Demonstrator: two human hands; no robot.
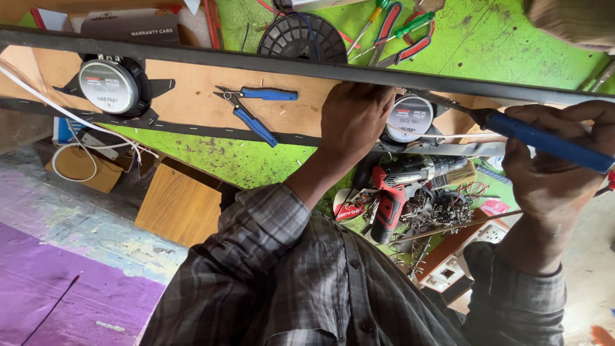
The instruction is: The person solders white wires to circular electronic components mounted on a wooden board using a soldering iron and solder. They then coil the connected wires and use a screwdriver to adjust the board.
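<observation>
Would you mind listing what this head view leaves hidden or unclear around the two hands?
- Tip of the blue-handled tool held by the right hand: hidden behind the dark bar.
- Left hand fingers: curled over that bar, out of sight.
- Right speaker: partly covered by the left hand.
- Red drill: lower end buried in clutter.

Two speakers [109, 85] [410, 118], one pliers [255, 109], perhaps three screwdrivers [541, 138]

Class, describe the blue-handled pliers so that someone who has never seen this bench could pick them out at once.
Find the wooden board lying across the green bench, between its two round speakers. The pliers lie on it just left of the left hand. Their handles are blue and splayed open, unlike the red-handled tools farther back.
</observation>
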